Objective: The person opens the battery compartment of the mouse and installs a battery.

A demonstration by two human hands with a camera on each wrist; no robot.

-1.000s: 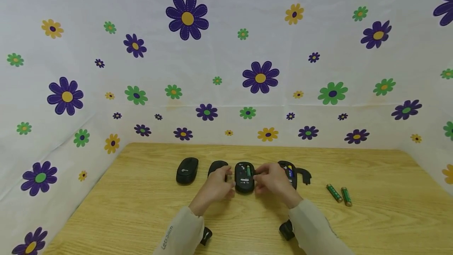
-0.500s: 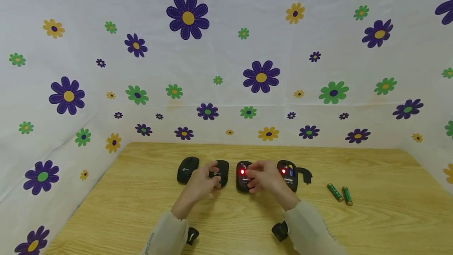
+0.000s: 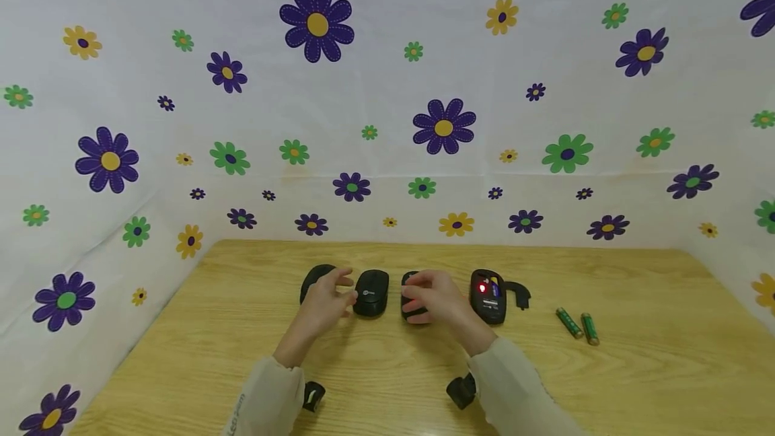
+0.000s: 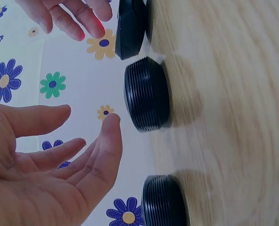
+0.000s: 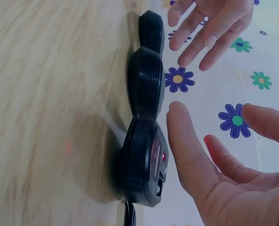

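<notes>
Four black computer mice stand in a row. Two are upright: the leftmost mouse [image 3: 311,279] and the second mouse [image 3: 371,293]. My left hand [image 3: 323,299] hovers between them, fingers spread and loosely bent, holding nothing; the left wrist view shows a gap between its fingers and the ridged mouse [image 4: 147,94]. Over the upside-down third mouse [image 3: 407,313] is my right hand [image 3: 437,298], relaxed, with red light on its fingers. It hides most of that mouse. Farther right lies the upside-down fourth mouse [image 3: 488,308], its sensor glowing red and a blue battery [image 3: 495,286] in its uncovered compartment.
A curved black battery cover [image 3: 519,295] lies against the fourth mouse's right side. Two green batteries, a left one [image 3: 569,323] and a right one [image 3: 589,329], lie on the wooden table [image 3: 642,369]. A white flowered cloth [image 3: 363,106] hangs behind.
Both hands have moved left, the left one off the second mouse towards the leftmost, the right one across the third mouse. Red lights have come on in the upturned mice.
</notes>
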